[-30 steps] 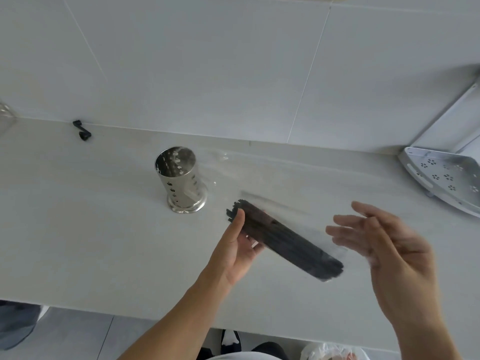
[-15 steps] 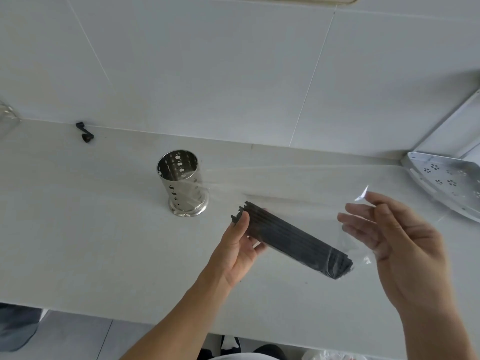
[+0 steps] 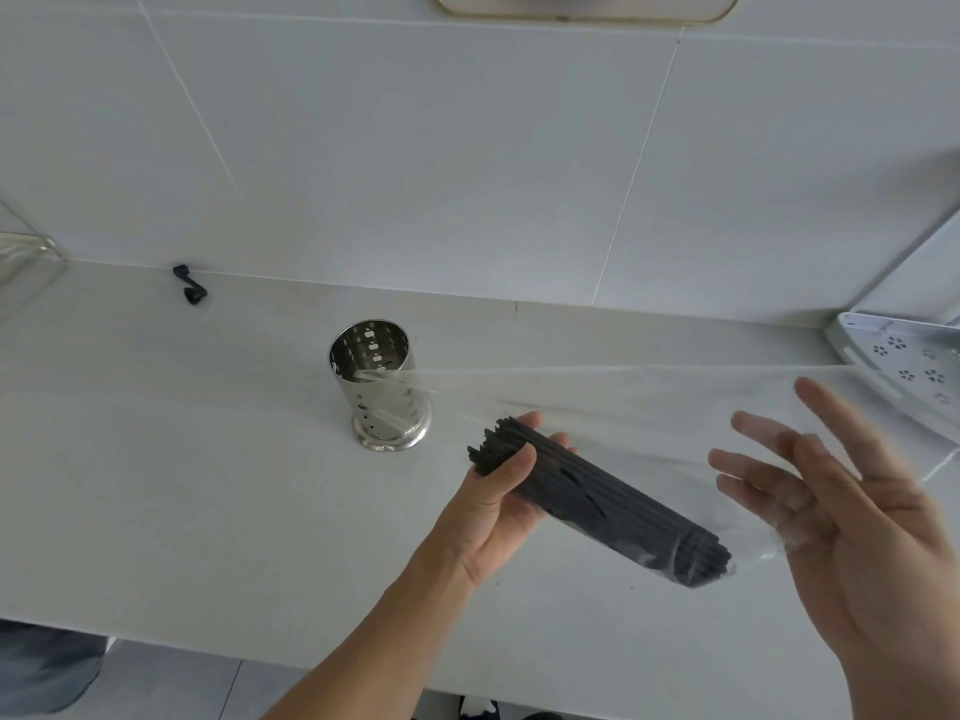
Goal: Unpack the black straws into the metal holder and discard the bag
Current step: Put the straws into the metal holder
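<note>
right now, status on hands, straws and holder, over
Left hand grips black straws. Right hand open, in clear bag. Metal holder upright, no straws in it. Bag trails over holder's mouth.

This looks like a home kitchen. A pale stone-look bench (image 3: pixel 156 459) runs along a wall of large white tiles (image 3: pixel 415 174) with thin grout lines. On the bench stands a perforated stainless steel utensil holder (image 3: pixel 379 387), the sort kept for cutlery. At the far right edge sits a white perforated draining rack (image 3: pixel 904 366), and at the far left a clear glass or plastic container (image 3: pixel 26 272) is partly in view.
</note>
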